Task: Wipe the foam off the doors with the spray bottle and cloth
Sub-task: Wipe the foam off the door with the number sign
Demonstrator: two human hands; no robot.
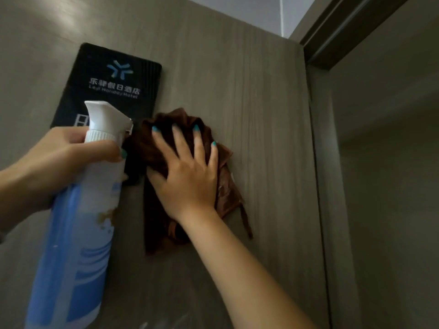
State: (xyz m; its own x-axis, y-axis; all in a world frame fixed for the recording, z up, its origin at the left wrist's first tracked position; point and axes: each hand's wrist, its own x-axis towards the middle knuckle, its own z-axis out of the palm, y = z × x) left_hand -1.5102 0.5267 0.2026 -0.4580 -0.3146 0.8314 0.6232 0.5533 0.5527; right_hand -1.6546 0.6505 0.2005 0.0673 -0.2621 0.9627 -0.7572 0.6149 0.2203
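Note:
A grey wood-grain door (249,91) fills the view. My right hand (187,172) presses a bunched brown cloth (228,188) flat against the door, fingers spread and straight. My left hand (59,160) grips the neck of a blue and white spray bottle (78,233) with a white trigger head, held upright at the left, close to the cloth. I see no foam on the door around the cloth.
A black hotel sign (111,84) with white lettering is fixed to the door, upper left of the cloth; its lower part is hidden by the bottle. The door's edge and the darker frame (332,186) run down the right side.

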